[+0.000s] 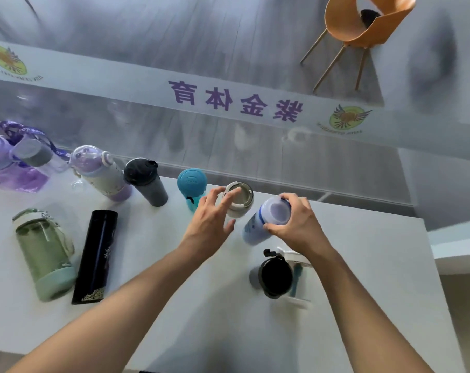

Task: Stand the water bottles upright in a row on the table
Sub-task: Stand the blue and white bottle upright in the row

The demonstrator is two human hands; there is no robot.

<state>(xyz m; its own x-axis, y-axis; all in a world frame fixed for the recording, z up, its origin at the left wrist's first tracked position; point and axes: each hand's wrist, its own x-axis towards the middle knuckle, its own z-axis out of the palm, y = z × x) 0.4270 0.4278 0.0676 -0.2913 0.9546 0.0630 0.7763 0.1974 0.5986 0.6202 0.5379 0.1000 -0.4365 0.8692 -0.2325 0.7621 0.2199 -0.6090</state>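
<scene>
White tabletop [174, 305] filled the lower frame below a glass wall; at left a green bottle [44, 251] and a black flask [96, 255] lay flat, while upright ones ran along the far edge toward centre. Centre frame, the left hand [209, 224] was spread wide, fingertips on the beige bottle [237, 199]. Right of centre, the right hand [295, 224] gripped the tilted white bottle [263, 219] near its cap; it looked rigid, smooth, probably light, best held mid-body.

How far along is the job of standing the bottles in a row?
Done: several bottles stand along the far edge, up to the teal bottle and beige bottle. In hand: the right hand holds the white bottle, tilted. Left: the green bottle and black flask lie flat.
</scene>
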